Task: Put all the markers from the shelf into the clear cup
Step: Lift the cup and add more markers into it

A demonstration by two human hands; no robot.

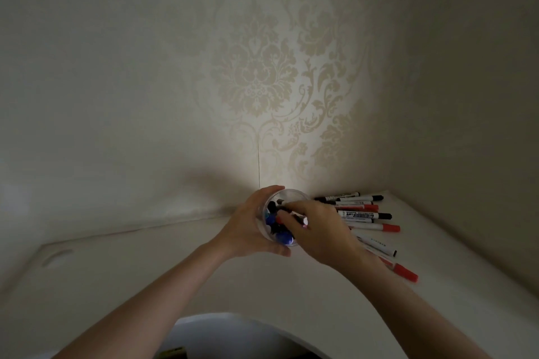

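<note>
Fingers (287,220) of the right hand (319,232) curl down over the mouth of the clear cup (272,234), apparently pinching a marker that is going in, though the marker itself is mostly hidden under the hand. The left hand (252,229) wraps the cup from the left, thumb at its near side and fingertips over the far rim, holding it just above or on the white shelf (262,285); which of the two cannot be told. Inside the cup, blue and dark caps crowd together.

The step in hand looks like a drop-in partway through the job. Just to the right, a loose pile of markers (364,216) with black and red caps lies against the corner, some partly under the right wrist, and one red-capped marker (404,271) sits nearest the shelf's front edge. The next move likely calls for letting go, then reaching right for another from the pile while the left hand steadies the cup.

Patterned wallpaper (262,81) closes in behind and to the right; the tight corner and the already crowded cup could hamper further loading.
</note>
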